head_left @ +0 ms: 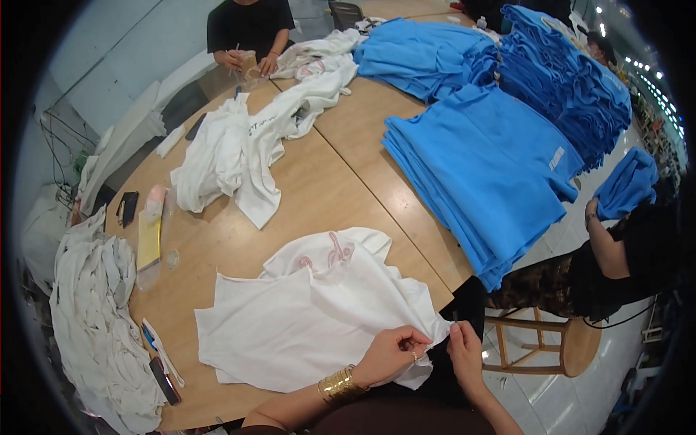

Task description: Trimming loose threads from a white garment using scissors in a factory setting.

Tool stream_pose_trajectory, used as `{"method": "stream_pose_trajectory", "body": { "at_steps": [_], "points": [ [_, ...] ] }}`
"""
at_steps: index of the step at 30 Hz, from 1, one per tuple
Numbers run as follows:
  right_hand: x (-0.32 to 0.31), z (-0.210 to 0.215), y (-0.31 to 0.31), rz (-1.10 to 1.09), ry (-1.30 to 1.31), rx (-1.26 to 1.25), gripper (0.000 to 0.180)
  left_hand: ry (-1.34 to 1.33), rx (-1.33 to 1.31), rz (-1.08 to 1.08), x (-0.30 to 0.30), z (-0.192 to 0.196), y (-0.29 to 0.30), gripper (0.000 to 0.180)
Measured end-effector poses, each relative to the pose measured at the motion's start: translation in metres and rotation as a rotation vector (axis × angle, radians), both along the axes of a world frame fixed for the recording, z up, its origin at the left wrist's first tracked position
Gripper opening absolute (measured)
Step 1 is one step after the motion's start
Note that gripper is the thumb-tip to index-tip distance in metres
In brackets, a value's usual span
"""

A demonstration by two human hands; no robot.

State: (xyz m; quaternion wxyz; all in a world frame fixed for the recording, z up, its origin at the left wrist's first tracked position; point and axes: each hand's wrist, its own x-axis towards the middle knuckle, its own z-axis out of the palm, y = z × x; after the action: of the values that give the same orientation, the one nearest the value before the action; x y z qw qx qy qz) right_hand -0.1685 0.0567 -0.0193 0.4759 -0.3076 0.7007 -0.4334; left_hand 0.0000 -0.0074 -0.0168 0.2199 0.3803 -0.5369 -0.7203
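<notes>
A white garment with pink printed shapes lies spread over the near edge of the table. My left hand, wearing a gold cuff on the wrist, pinches the garment's edge at its lower right. Close by on the right, my right hand is closed, thumb against fingers. The thin tip of a small dark tool sticks up from it; its kind cannot be made out. A corner of the white cloth stretches between the two hands and reaches the right thumb.
White garments lie heaped at left and mid-table. Blue garments are stacked at right. A yellow pad and a phone sit on the left. A stool stands at right. One person sits opposite; another at right holds blue cloth.
</notes>
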Motion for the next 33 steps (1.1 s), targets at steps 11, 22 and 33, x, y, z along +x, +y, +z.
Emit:
{"method": "stream_pose_trajectory", "body": {
  "at_steps": [11, 22, 33],
  "points": [
    [0.005, 0.011, -0.018, -0.024, -0.045, -0.164, 0.011, -0.121, -0.187, -0.012, 0.015, 0.012, -0.014, 0.016],
    [0.019, 0.024, -0.022, 0.095, 0.33, -0.445, 0.02, -0.165, -0.3, 0.045, 0.014, 0.028, -0.016, 0.017],
    [-0.017, 0.03, -0.022, 0.27, 0.321, 0.004, 0.027, -0.117, -0.269, 0.209, -0.003, 0.026, -0.018, 0.012]
  ]
}}
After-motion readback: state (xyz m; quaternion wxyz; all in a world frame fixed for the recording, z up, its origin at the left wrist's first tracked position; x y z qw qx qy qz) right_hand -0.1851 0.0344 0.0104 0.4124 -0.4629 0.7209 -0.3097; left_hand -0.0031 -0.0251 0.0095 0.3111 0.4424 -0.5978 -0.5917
